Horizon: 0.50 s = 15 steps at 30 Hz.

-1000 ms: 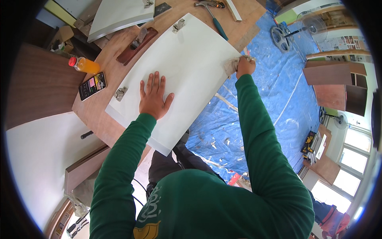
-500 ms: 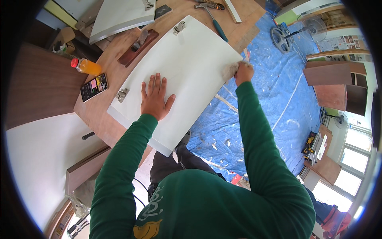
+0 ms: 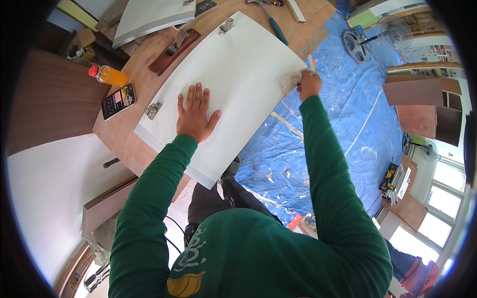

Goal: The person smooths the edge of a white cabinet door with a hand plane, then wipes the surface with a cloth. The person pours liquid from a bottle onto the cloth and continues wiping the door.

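Note:
A white cabinet door [image 3: 243, 74] lies on the wooden worktable, with a metal hinge [image 3: 152, 111] near its left side and another hinge [image 3: 226, 27] toward the far end. My left hand [image 3: 195, 116] rests flat on the door, its fingers spread. At the door's right edge, my right hand [image 3: 309, 83] is closed around a crumpled greyish-beige rag [image 3: 290, 82], which touches the white surface by the far right corner. The fingertips of that hand are partly hidden.
Left of the door are a wooden hand plane [image 3: 174, 52], a phone [image 3: 118, 101] and an orange drink bottle [image 3: 110, 75]. A hammer [image 3: 278, 31] lies beyond it. Another white door [image 3: 151, 17] is at the far left. Blue sheeting [image 3: 343, 119] covers the floor at right.
The whole scene sits slightly higher in the picture and a little further right. Both hands keep nearly the same places on the door, and the rag stays at its edge.

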Available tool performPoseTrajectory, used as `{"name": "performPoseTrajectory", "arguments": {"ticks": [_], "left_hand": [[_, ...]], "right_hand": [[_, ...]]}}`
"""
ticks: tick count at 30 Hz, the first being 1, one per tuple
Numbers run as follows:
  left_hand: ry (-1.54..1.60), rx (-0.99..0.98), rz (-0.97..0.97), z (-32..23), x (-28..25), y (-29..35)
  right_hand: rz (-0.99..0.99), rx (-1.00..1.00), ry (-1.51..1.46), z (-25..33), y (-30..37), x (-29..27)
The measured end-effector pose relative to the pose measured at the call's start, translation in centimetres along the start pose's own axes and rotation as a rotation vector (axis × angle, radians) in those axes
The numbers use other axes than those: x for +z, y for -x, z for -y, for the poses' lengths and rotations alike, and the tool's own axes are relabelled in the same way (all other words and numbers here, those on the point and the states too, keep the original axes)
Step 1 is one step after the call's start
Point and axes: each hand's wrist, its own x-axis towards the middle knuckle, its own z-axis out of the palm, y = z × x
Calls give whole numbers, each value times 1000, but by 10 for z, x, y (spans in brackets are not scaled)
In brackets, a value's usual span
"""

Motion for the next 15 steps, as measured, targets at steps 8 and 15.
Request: {"name": "performPoseTrajectory", "arguments": {"ticks": [8, 15], "left_hand": [[39, 29, -14, -6, -2, -5], [21, 11, -23, 0, 2, 0]], "right_hand": [[-111, -119, -97, -11, -55, -7], [-182, -81, -261, 4, -48, -7]]}}
